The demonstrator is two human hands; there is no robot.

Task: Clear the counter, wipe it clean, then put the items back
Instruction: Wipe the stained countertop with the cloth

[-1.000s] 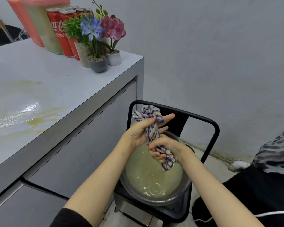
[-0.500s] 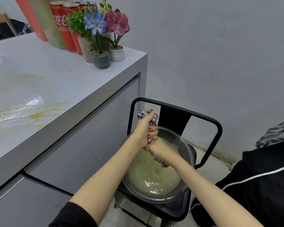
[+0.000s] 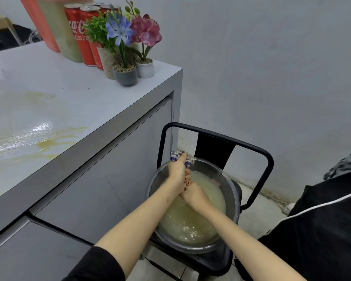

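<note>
Left hand (image 3: 177, 169) and right hand (image 3: 195, 196) clenched the cloth (image 3: 173, 156) end to end, left farther out, above the bowl (image 3: 193, 249).

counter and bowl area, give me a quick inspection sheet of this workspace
surface: the grey counter carries a wet yellowish smear, not yet wiped.
job's things: a checked cloth is held over a metal bowl of cloudy water, which sits on a black chair.
clutter: red cans, an orange-sided container and potted flowers stand grouped at the counter's far corner.
hands: the left hand grips the cloth; the right hand is curled just below it, likely on the cloth's hidden end.
cables: nothing seen.
surroundings: grey wall, pale floor, dark clothing at the right edge.
</note>
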